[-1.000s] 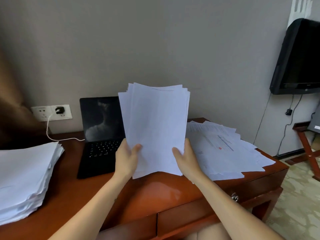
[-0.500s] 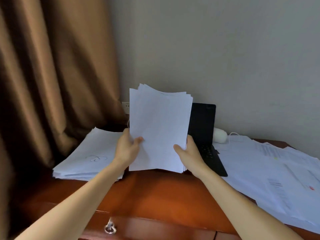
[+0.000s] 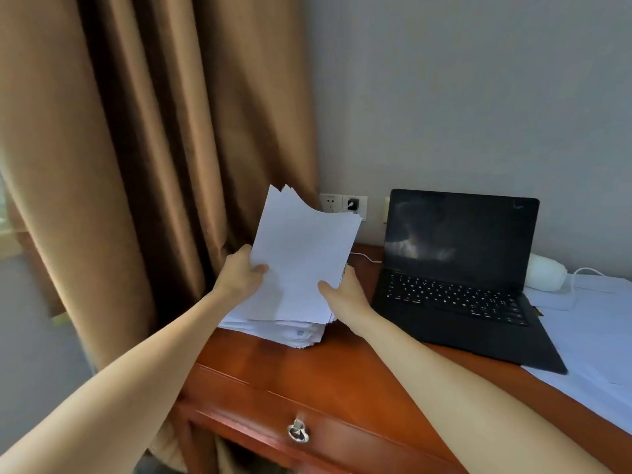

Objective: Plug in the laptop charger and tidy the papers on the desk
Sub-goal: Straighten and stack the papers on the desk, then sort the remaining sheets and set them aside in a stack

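I hold a sheaf of white papers [image 3: 301, 254] tilted over the paper stack [image 3: 290, 331] at the desk's left end. My left hand [image 3: 241, 273] grips the sheaf's left edge, my right hand [image 3: 343, 292] grips its lower right edge. An open black laptop [image 3: 455, 268] stands to the right, its screen dark. A black charger plug [image 3: 352, 204] sits in the wall socket [image 3: 330, 202], and a white cable [image 3: 367, 257] runs from behind the sheaf toward the laptop. More loose papers [image 3: 598, 336] lie on the right, partly under the laptop.
The wooden desk [image 3: 307, 371] has a drawer with a metal ring pull [image 3: 297, 432]. Brown curtains [image 3: 136, 165] hang at the left, close behind the stack. A white charger brick [image 3: 547, 276] with its cable lies right of the laptop.
The view has swung left. Both hands have carried the sheaf left and down over the left paper stack, and it has tilted from upright toward flat.
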The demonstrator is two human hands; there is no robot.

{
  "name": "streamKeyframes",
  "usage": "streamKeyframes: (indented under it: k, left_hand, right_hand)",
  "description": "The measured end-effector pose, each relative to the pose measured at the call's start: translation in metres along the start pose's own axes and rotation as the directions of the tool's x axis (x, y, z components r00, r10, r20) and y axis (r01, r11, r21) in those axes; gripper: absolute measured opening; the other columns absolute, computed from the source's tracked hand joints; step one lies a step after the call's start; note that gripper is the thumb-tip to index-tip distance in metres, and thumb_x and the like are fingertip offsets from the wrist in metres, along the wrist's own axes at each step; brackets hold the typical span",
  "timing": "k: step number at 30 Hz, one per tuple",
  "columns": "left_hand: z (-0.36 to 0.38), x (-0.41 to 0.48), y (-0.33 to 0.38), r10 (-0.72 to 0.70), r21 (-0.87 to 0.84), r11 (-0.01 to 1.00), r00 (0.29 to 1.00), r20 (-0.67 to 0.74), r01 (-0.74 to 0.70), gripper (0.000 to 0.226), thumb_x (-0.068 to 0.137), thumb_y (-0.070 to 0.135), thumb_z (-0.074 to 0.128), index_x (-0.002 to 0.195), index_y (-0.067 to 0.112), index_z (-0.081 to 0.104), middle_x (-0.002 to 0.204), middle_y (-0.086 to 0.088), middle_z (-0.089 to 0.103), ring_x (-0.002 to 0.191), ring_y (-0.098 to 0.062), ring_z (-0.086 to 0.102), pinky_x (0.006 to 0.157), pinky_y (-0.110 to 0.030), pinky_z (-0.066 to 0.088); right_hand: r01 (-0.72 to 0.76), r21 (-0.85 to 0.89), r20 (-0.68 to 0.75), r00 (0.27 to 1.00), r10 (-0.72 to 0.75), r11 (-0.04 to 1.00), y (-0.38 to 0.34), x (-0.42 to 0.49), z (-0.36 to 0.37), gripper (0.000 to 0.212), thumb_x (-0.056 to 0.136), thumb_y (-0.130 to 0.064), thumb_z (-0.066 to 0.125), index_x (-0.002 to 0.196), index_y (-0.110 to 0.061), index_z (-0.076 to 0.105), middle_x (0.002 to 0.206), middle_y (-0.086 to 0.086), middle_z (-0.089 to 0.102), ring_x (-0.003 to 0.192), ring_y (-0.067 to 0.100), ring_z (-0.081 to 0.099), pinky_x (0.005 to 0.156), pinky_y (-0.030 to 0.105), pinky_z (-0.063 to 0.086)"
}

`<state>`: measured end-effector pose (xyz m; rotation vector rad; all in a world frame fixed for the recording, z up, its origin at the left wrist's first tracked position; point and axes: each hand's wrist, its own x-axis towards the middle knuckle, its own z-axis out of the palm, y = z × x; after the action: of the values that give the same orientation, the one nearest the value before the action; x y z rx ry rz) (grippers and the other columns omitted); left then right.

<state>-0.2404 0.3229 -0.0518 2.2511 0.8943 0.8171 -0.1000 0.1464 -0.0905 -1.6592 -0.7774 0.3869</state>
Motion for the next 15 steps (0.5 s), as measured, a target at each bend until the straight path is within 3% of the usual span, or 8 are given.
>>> streamKeyframes:
  k: [3, 6, 8, 12, 15]
  left_hand:
    - [-0.003, 0.005, -0.015, -0.018, 0.068, 0.998, 1.000, 0.014, 0.017, 0.027, 0.099, 0.015, 0.066, 0.123, 0.007, 0.057, 0.108, -0.001, 0.061, 0.103, -0.026, 0.064, 0.081, -0.031, 0.049]
    - [0.000, 0.006, -0.026, -0.060, 0.150, 0.987, 0.998, 0.033, 0.054, 0.040, 0.095, 0.020, 0.071, 0.130, 0.011, 0.053, 0.112, 0.002, 0.055, 0.098, -0.022, 0.061, 0.079, -0.033, 0.050]
    - [0.003, 0.008, -0.035, -0.076, 0.247, 0.967, 0.994, 0.073, 0.056, 0.050, 0.094, 0.027, 0.072, 0.136, 0.016, 0.049, 0.122, -0.001, 0.060, 0.105, -0.025, 0.063, 0.084, -0.037, 0.053]
    - [0.012, 0.009, -0.050, -0.049, 0.421, 0.907, 0.996, 0.078, 0.012, 0.053, 0.094, 0.037, 0.069, 0.141, 0.017, 0.054, 0.151, -0.011, 0.044, 0.133, -0.032, 0.049, 0.110, -0.046, 0.044]
    - [0.015, 0.004, -0.048, 0.054, 0.530, 0.842, 0.993, 0.106, -0.102, 0.043, 0.099, 0.030, 0.061, 0.141, 0.019, 0.057, 0.153, -0.013, 0.040, 0.141, -0.033, 0.036, 0.115, -0.047, 0.032]
  right_hand:
    - [-0.038, -0.014, 0.026, 0.999, 0.038, 0.999, 0.009, 0.004, 0.022, 0.039, 0.097, -0.021, 0.059, 0.131, -0.015, 0.040, 0.127, -0.004, 0.060, 0.119, 0.017, 0.059, 0.084, 0.021, 0.048]
    - [-0.068, -0.154, -0.030, 0.998, 0.064, 0.986, 0.019, 0.001, 0.039, 0.040, 0.097, -0.038, 0.053, 0.129, -0.017, 0.041, 0.128, 0.000, 0.059, 0.122, 0.028, 0.054, 0.098, 0.038, 0.048]
    - [-0.095, -0.265, -0.083, 0.994, 0.076, 0.960, 0.025, -0.006, 0.044, 0.051, 0.098, -0.043, 0.048, 0.139, -0.016, 0.037, 0.130, 0.007, 0.053, 0.123, 0.032, 0.047, 0.099, 0.040, 0.041]
    - [0.033, -0.372, -0.173, 0.979, -0.105, 0.928, 0.041, -0.018, 0.041, 0.052, 0.100, -0.041, 0.047, 0.146, -0.017, 0.038, 0.134, 0.003, 0.049, 0.123, 0.022, 0.045, 0.103, 0.042, 0.044]
    - [0.107, -0.356, -0.219, 0.956, -0.194, 0.928, 0.047, -0.031, 0.036, 0.044, 0.102, -0.033, 0.048, 0.143, -0.018, 0.046, 0.131, -0.001, 0.048, 0.121, 0.015, 0.044, 0.104, 0.040, 0.045]
